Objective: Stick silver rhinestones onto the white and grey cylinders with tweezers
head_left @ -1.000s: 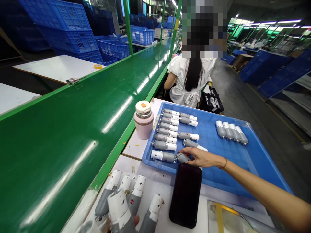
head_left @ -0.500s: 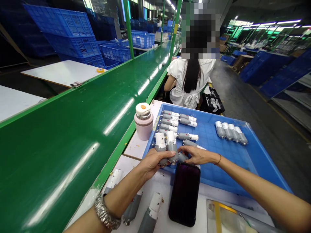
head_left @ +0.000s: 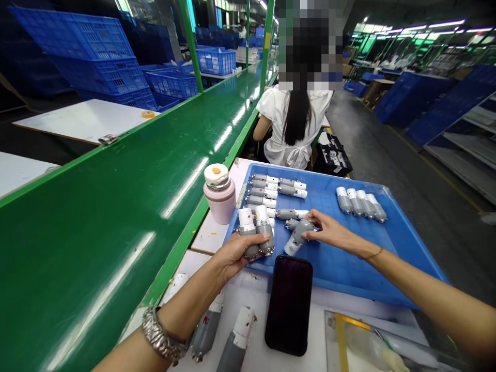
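Two grey-and-white cylindrical units, side by side with white ends up, are gripped in my left hand at the near left edge of the blue tray. My right hand pinches another grey-and-white cylindrical unit by its grey end over the tray, its white end tilted down toward me. Beneath it, a similar unit lies partly hidden. Several more units lie in rows at the tray's left, and a small group leans together at the far right.
A black phone lies in front of the tray. A pink bottle stands at its left, beside the green conveyor. More units lie on the near table. A person in a white top sits ahead.
My right hand has moved right, away from my left hand, carrying one unit, which now points white end down. My left hand keeps its two units. The view has shifted slightly.
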Demonstrator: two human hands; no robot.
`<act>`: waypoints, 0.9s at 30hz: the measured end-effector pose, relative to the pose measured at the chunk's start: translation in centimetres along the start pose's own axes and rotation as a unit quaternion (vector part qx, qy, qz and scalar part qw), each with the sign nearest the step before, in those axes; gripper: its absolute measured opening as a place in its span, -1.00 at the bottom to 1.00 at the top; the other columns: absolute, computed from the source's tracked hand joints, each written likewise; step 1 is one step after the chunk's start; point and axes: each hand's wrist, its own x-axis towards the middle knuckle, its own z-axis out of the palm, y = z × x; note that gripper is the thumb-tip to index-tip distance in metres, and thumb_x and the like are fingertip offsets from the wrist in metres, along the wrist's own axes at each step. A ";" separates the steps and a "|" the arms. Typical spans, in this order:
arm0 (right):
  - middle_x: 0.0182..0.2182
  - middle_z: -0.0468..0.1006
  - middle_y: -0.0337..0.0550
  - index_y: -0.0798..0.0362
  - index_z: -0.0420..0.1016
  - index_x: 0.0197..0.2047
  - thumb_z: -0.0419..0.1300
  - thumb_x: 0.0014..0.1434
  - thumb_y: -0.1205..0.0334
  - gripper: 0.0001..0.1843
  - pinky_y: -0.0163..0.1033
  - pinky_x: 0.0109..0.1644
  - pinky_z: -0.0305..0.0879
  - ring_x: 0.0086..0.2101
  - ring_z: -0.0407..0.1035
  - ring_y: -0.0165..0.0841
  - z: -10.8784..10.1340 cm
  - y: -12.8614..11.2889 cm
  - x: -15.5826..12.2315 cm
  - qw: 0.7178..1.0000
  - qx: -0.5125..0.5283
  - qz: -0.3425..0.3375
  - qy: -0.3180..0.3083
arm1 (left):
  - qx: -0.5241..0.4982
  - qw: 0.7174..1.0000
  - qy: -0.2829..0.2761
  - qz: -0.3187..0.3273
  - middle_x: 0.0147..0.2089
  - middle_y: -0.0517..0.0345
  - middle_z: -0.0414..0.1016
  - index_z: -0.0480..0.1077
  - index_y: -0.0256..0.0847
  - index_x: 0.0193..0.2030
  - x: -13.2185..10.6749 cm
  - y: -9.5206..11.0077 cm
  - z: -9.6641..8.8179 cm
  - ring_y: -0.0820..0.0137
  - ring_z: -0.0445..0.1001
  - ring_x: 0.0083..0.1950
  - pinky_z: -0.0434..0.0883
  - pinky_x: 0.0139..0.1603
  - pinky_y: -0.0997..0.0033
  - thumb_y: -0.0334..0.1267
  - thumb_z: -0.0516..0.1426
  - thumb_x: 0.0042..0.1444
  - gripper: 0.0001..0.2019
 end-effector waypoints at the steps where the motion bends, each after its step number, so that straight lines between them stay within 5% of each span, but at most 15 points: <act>1: -0.16 0.47 -0.13 0.12 0.38 0.03 0.21 0.30 0.06 -0.65 -0.16 -0.14 0.44 -0.21 0.43 -0.35 0.2 0.6 -0.6 1.000 0.024 0.014 0.006 | -0.001 1.000 -0.003 0.000 -0.20 0.14 0.56 0.47 -0.31 -0.19 0.0 -0.1 -0.1 0.41 0.54 -0.26 0.53 -0.24 0.34 -0.41 0.24 0.15 -0.91; 7: -0.10 0.48 -0.09 0.12 0.37 0.07 0.16 0.34 0.05 -0.64 -0.10 -0.06 0.46 -0.14 0.45 -0.31 3.2 3.8 -3.8 0.996 0.071 0.046 -0.010 | 0.004 1.000 -0.012 0.001 -0.21 0.14 0.55 0.47 -0.32 -0.19 -0.1 -0.1 -0.1 0.41 0.53 -0.26 0.53 -0.25 0.35 -0.41 0.25 0.15 -0.91; 11: -0.24 0.47 -0.18 0.13 0.42 -0.08 0.26 0.26 0.08 -0.70 -0.15 -0.12 0.42 -0.25 0.42 -0.37 3.7 4.5 -4.3 0.999 -0.004 0.032 -0.029 | 0.004 1.000 -0.004 -0.003 -0.22 0.14 0.55 0.47 -0.32 -0.20 -0.4 0.2 0.2 0.42 0.53 -0.27 0.53 -0.27 0.37 -0.44 0.25 0.14 -0.90; 15: -0.16 0.47 -0.15 0.11 0.43 -0.06 0.25 0.26 0.06 -0.69 -0.10 -0.05 0.38 -0.18 0.39 -0.33 3.2 3.7 -4.1 0.995 -0.091 -0.008 -0.042 | -0.014 1.000 -0.002 0.006 -0.26 0.13 0.58 0.49 -0.34 -0.20 -1.5 0.7 0.4 0.45 0.53 -0.32 0.50 -0.31 0.44 -0.46 0.27 0.09 -0.88; 21: -0.03 0.43 -0.08 0.09 0.41 0.02 0.23 0.27 0.08 -0.66 0.03 0.11 0.29 -0.01 0.34 -0.23 2.9 2.6 -3.6 0.982 -0.178 -0.058 -0.021 | -0.048 0.999 0.016 0.019 -0.07 0.02 0.66 0.56 -0.25 -0.06 -6.3 1.2 -0.5 0.29 0.59 -0.11 0.51 -0.08 0.39 -0.29 0.34 0.03 -0.70; 27: -0.08 0.44 -0.10 0.09 0.41 0.00 0.19 0.30 0.11 -0.71 -0.03 0.05 0.33 -0.07 0.37 -0.27 3.5 1.5 -3.1 0.973 -0.211 -0.086 -0.030 | -0.060 0.994 0.093 -0.011 0.03 0.04 0.64 0.60 -0.16 -0.05 -12.1 0.2 -2.1 0.09 0.54 0.12 0.49 0.12 0.30 -0.12 0.31 0.05 -0.67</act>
